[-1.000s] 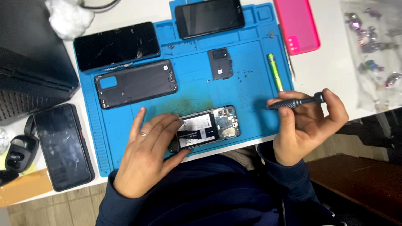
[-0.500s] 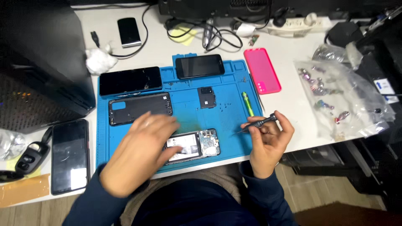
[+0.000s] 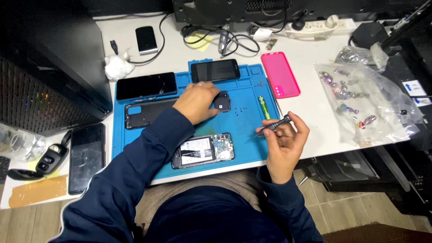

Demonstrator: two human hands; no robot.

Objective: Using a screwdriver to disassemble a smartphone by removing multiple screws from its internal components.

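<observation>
Hands work over a blue repair mat (image 3: pixel 252 148) on a white worktop (image 3: pixel 315 99). The left hand (image 3: pixel 196 102) reaches across the mat with its fingers bent loosely down, fingertips touching a small dark square part (image 3: pixel 222 101) that lies near the mat's middle. The right hand (image 3: pixel 283 141) hovers at the mat's right edge, closed around a slim dark screwdriver (image 3: pixel 270 127) whose tip points left. Between the two hands, near the mat's front edge, lies an opened phone (image 3: pixel 203 150) with its battery and circuit board showing. A dark back cover (image 3: pixel 146 113) rests on the mat's left part, partly under the left sleeve. Two dark phones (image 3: pixel 215 70) lie along the mat's far edge, a green tool (image 3: pixel 263 107) sits just beside the right hand, and a pink case (image 3: pixel 280 74) lies off the mat to the right.
</observation>
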